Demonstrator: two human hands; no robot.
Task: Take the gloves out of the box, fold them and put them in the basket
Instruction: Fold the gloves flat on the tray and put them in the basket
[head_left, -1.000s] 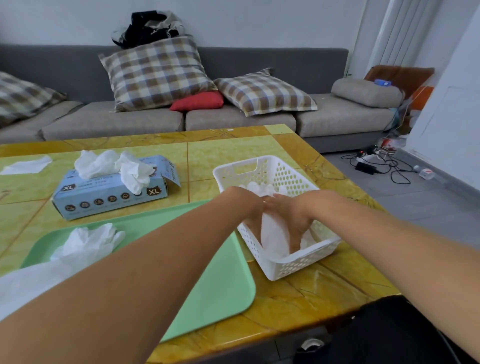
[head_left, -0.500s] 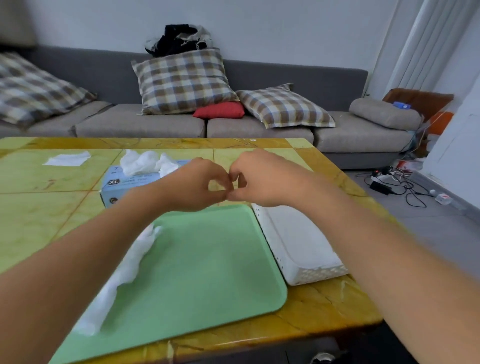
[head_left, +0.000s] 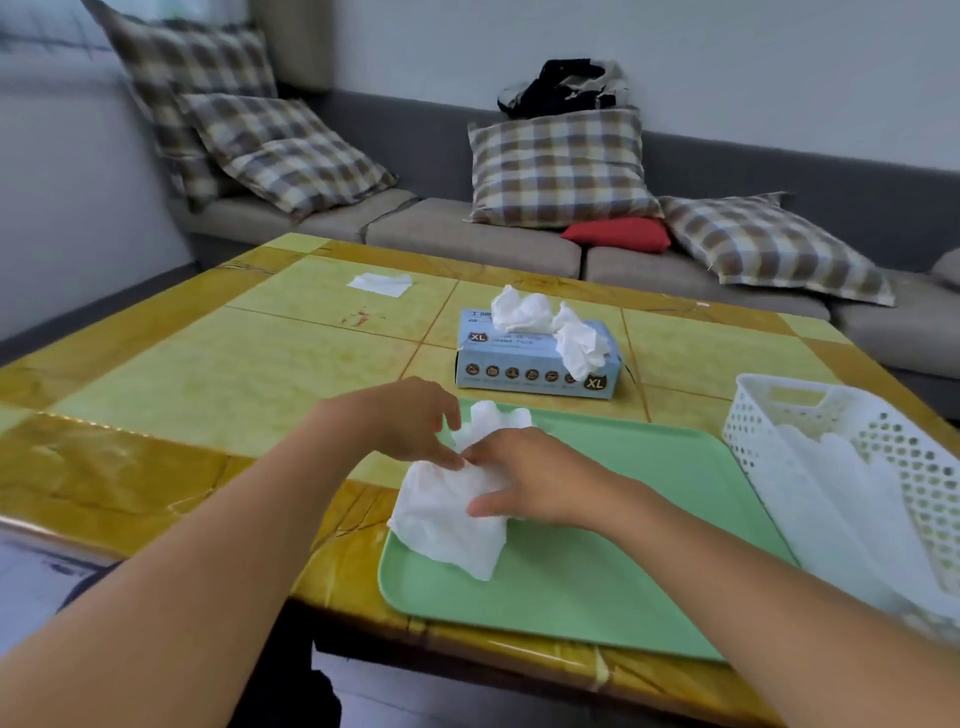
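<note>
Now the folding step is in hand: the left hand and right hand both pinch a crumpled white glove lying over the green tray's left rim. Next it likely needs flattening on the tray's open middle, then carrying right to the white basket. The glove box sits behind on the tabletop.

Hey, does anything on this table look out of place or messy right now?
Slightly. A white sheet lies alone at the table's far side, away from everything else. Gloves bulge crumpled from the box. Nothing looks spilled or damaged.
</note>
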